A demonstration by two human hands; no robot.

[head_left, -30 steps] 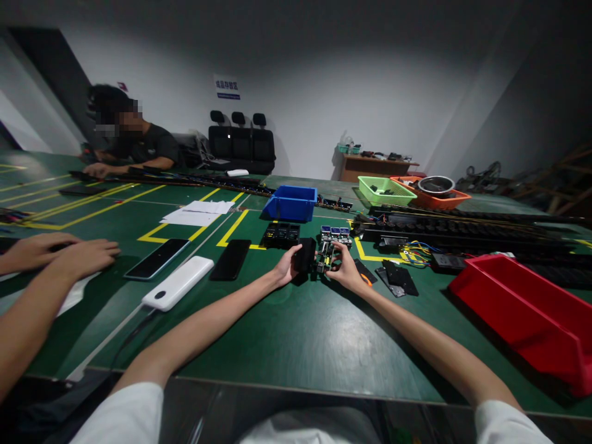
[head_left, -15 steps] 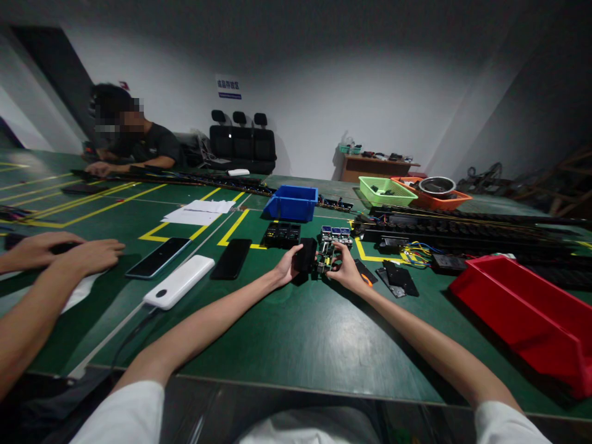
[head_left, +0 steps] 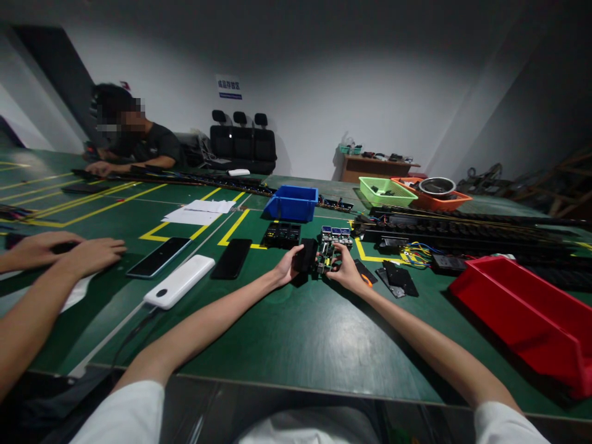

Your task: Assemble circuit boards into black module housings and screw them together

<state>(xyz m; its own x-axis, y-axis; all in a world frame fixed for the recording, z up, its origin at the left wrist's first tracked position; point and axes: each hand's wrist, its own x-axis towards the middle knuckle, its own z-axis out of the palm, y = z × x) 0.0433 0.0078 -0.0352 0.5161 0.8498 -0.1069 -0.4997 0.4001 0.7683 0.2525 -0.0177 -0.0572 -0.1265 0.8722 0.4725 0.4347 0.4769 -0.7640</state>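
Just above the green table, my left hand (head_left: 287, 266) is closed around a black rectangular housing (head_left: 306, 255), thumb on its upper edge. My right hand (head_left: 345, 266) pinches a small circuit-board assembly (head_left: 326, 256) with metal parts and a yellow component. The housing and the board are side by side, almost touching; whether they join I cannot tell. Behind the board stands a row of similar modules with blue tops (head_left: 336, 231). Behind the housing lies a group of black modules (head_left: 282, 235). Flat black and grey pieces (head_left: 398, 279) lie to the right of my right hand.
A blue bin (head_left: 292, 203) stands behind the modules, a red bin (head_left: 522, 317) at right. Left are a black phone (head_left: 232, 259), a white power bank (head_left: 179, 282) with a cable, and another phone (head_left: 158, 258). A co-worker's hands (head_left: 78, 250) rest at far left; another person (head_left: 139, 139) sits beyond.
The black housing in my left hand has turned slightly. Both hands otherwise stay nearly in place, with the same grips.
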